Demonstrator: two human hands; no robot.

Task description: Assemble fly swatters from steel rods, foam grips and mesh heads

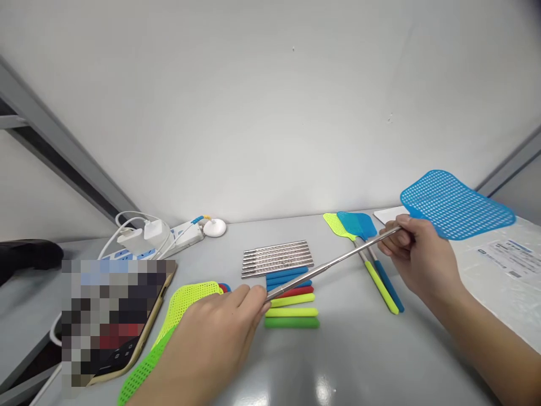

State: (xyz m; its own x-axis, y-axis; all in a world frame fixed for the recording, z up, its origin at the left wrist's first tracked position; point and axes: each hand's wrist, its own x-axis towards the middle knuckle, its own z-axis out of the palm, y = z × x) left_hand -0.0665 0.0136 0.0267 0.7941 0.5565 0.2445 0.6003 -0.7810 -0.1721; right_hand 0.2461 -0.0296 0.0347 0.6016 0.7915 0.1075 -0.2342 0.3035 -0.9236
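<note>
While both hands held it above the table [359, 361], the steel rod [333, 264] rose aslant from the left hand [215, 321] to the right hand [418, 248], with a blue mesh head [459, 206] just past the right one. The left fingers [253, 299] were curled round the rod's lower end, hiding its tip; the right fingers and thumb pinched it close to the mesh. Coloured handles [291, 322] and a row of bare rods [276, 256] lay beneath.

By its look, the piece was light, and most of its bulk was in the thin mesh. The rod seemed stiff along its length, though its stepped joints suggested nested sections that might slide or turn, and the polished metal could slip under dry skin. The mesh was probably plastic, bendy and not easily broken, but a poor place to pull. Firm holds seemed best on the thick lower section and on the metal just below the head, where the hands already were, leaving the mesh free of pressure.
</note>
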